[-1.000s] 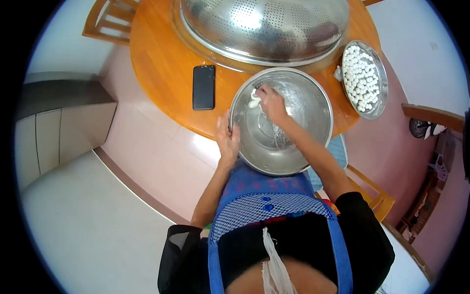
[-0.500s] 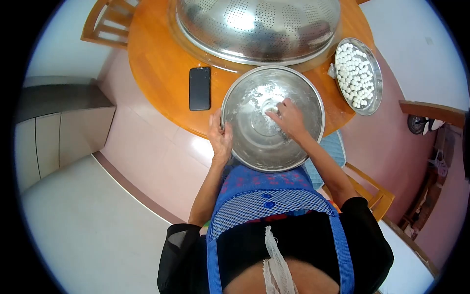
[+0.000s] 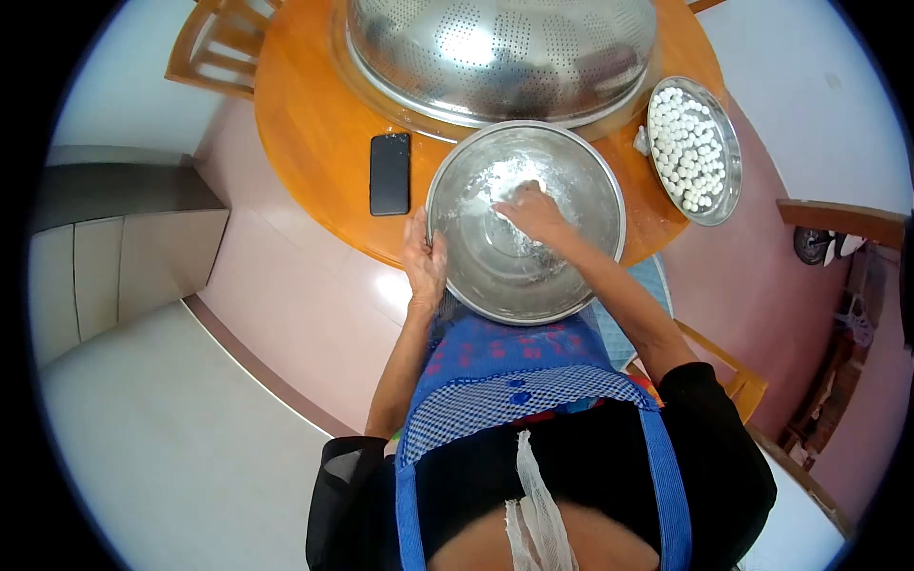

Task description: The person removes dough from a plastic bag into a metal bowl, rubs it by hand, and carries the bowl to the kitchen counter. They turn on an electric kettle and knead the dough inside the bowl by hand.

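A large stainless-steel bowl (image 3: 571, 271) rests at the table's near edge, against my apron, with white powder (image 3: 495, 181) spread over its bottom. My left hand (image 3: 424, 255) grips the bowl's left rim, thumb inside and fingers on the outer wall. Inside the bowl is my right hand (image 3: 535, 213), palm down, its fingers curled into the white powder near the centre. White stuff shows at the fingertips; whether a lump lies under them is hidden. To the right, an oval metal tray (image 3: 731, 181) holds many small white balls (image 3: 690, 152).
Behind the bowl, a big perforated metal colander (image 3: 505, 48) lies upside down on the round wooden table (image 3: 309, 143). A black phone (image 3: 389, 174) lies left of the bowl. Wooden chairs stand at the far left (image 3: 214, 48) and near right (image 3: 728, 366).
My right hand has moved a little left and farther into the powder, fingers now more turned down. The bowl appears slightly higher and left in view; my left hand keeps its hold.
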A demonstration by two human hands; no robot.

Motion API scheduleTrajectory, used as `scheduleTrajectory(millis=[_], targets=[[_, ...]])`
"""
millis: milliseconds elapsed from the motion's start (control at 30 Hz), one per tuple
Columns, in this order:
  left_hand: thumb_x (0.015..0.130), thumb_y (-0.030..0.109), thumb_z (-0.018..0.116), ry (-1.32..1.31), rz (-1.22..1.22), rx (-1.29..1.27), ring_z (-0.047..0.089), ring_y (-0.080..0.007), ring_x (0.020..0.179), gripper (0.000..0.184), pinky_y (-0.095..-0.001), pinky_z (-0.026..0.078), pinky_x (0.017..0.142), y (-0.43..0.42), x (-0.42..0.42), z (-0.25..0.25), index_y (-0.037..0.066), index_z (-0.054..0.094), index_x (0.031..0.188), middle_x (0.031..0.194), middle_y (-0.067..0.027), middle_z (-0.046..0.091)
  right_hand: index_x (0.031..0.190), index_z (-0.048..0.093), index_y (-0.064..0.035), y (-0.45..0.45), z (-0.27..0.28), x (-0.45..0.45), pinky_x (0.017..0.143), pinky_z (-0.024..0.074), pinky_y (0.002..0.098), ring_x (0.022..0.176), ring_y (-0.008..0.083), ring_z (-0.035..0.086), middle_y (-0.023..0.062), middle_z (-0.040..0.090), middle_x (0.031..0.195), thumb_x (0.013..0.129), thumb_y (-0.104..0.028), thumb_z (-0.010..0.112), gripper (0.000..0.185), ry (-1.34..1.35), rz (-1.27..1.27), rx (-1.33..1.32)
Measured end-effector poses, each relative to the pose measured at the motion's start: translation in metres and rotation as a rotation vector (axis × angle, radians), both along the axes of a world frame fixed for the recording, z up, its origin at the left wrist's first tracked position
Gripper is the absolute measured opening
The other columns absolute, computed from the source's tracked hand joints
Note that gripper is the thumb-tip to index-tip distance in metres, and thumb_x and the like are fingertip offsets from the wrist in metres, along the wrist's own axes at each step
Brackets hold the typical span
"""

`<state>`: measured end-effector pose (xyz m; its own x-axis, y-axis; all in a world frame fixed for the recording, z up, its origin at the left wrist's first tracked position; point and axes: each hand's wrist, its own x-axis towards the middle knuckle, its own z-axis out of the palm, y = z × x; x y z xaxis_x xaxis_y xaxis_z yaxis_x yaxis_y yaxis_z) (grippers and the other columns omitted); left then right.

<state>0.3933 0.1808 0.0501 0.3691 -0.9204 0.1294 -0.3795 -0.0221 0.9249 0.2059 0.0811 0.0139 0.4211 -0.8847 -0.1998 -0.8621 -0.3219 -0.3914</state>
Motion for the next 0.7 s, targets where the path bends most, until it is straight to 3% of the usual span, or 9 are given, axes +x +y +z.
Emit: scheduleTrajectory(millis=[33,100,133,233,267,367,433,533,700], targets=[[0.078,-0.006,0.047,-0.012,0.003,0.049,0.050,-0.0179,0.072,0.040,-0.0254,0.043,0.060,0.000,0.000,-0.001,-0.003,0.048,0.118,0.092,-0.0108,0.049,0.097,0.059,-0.0004,-0.008,0.016,-0.007,0.074,0.0474,0.0437,0.078,0.0404,0.059,0.0225,0.057,0.102,0.084,-0.043,0.048,0.046,0.000,0.007,-0.010],[0.078,-0.005,0.048,-0.016,0.016,0.106,0.051,-0.0182,0.073,0.040,-0.0252,0.043,0.060,-0.001,0.004,-0.003,-0.003,0.048,0.118,0.093,-0.0111,0.049,0.105,0.057,0.0004,-0.022,0.030,-0.015,0.080,0.0443,0.0436,0.093,0.0417,0.055,0.0248,0.048,0.118,0.084,-0.045,0.047,0.051,-0.023,-0.265,0.348],[0.078,-0.005,0.048,-0.016,0.019,0.103,0.052,-0.0179,0.075,0.041,-0.0246,0.044,0.061,-0.002,0.005,-0.001,-0.003,0.048,0.118,0.094,-0.0117,0.049,0.107,0.056,-0.0006,-0.023,0.027,-0.020,0.082,0.0433,0.0424,0.106,0.0351,0.048,0.0249,0.049,0.116,0.081,-0.047,0.050,0.054,-0.091,-0.313,0.245],[0.077,-0.004,0.051,-0.019,-0.010,0.113,0.053,-0.0199,0.077,0.042,-0.0261,0.045,0.063,-0.003,0.010,0.003,-0.003,0.048,0.119,0.096,-0.0135,0.050,0.108,0.056,-0.0043,-0.017,-0.010,-0.008,0.082,0.0425,0.0420,0.110,0.0335,0.042,0.0216,0.046,0.117,0.076,-0.044,0.059,0.051,0.071,-0.267,-0.222],[0.077,-0.003,0.052,-0.018,-0.040,0.132,0.055,-0.0222,0.078,0.042,-0.0283,0.046,0.064,-0.004,0.011,0.005,-0.003,0.048,0.119,0.097,-0.0148,0.050,0.108,0.056,-0.0043,-0.014,-0.015,-0.002,0.082,0.0425,0.0420,0.110,0.0335,0.042,0.0216,0.046,0.117,0.076,-0.044,0.059,0.051,0.069,-0.270,-0.224],[0.076,-0.002,0.055,-0.352,-0.017,-0.021,0.056,-0.0298,0.081,0.043,-0.0349,0.047,0.067,-0.024,0.011,0.020,-0.002,0.049,0.118,0.100,-0.0180,0.049,0.106,0.055,-0.0065,-0.005,-0.009,0.011,0.082,0.0424,0.0412,0.102,0.0333,0.044,0.0173,0.045,0.113,0.069,-0.038,0.066,0.050,0.043,-0.107,-0.047],[0.075,-0.002,0.055,-0.361,-0.061,-0.016,0.055,-0.0327,0.082,0.043,-0.0374,0.046,0.068,-0.046,0.012,0.030,-0.001,0.049,0.117,0.098,-0.0194,0.050,0.105,0.055,-0.0072,-0.005,-0.009,0.009,0.085,0.0407,0.0413,0.097,0.0329,0.045,0.0148,0.045,0.108,0.066,-0.032,0.068,0.047,-0.143,0.061,-0.144],[0.074,-0.002,0.056,-0.346,-0.133,0.037,0.055,-0.0351,0.083,0.042,-0.0386,0.046,0.072,-0.067,0.017,0.016,0.002,0.051,0.116,0.092,-0.0194,0.051,0.101,0.055,-0.0081,0.013,-0.005,0.007,0.089,0.0365,0.0455,0.100,0.0328,0.044,0.0154,0.045,0.109,0.066,-0.024,0.068,0.041,-0.051,0.356,-0.272],[0.073,-0.004,0.056,-0.332,-0.179,0.071,0.056,-0.0348,0.081,0.043,-0.0384,0.045,0.073,-0.070,0.019,0.003,0.005,0.052,0.115,0.085,-0.0178,0.054,0.095,0.056,-0.0082,0.029,0.008,0.009,0.088,0.0325,0.0492,0.102,0.0307,0.045,0.0130,0.049,0.103,0.070,-0.020,0.064,0.029,-0.158,0.364,-0.359]])
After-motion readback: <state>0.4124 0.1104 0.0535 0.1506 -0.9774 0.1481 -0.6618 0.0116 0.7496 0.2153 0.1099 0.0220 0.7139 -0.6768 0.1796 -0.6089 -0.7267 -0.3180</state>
